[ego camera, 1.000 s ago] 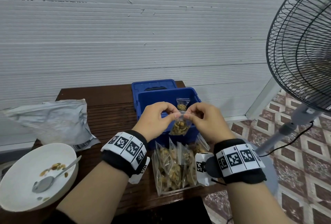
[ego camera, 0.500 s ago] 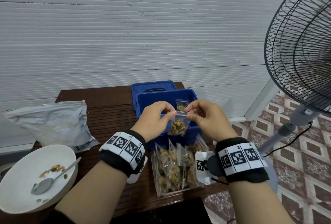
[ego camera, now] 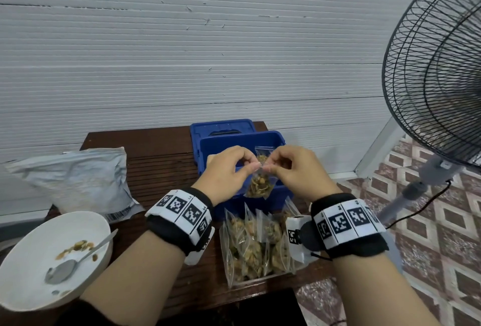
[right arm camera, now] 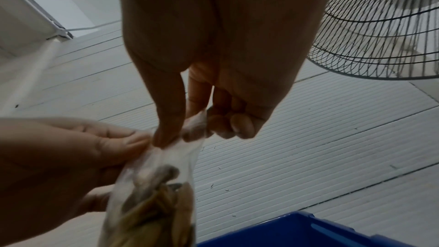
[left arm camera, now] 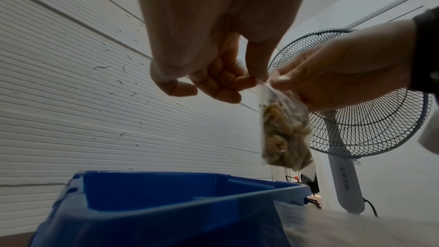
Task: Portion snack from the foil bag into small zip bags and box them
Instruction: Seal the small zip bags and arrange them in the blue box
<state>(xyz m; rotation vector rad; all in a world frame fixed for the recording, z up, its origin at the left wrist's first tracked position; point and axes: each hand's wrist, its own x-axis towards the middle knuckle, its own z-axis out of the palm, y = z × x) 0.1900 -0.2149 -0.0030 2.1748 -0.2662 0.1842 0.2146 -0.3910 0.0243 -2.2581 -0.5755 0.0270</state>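
Note:
A small clear zip bag partly filled with brown snack hangs above the near wall of the blue box. My left hand pinches its top edge from the left, my right hand from the right. The left wrist view shows the zip bag dangling over the blue box. In the right wrist view both thumbs meet at the top strip of the zip bag. Another filled bag stands inside the box. The foil bag lies on the left of the table.
A clear tray with several filled zip bags sits at the table's front edge. A white bowl with a spoon and a few snack pieces is at the front left. A standing fan is close on the right.
Both hands have slid closer together along the top of the zip bag, and the bag hangs slightly nearer to me over the box wall.

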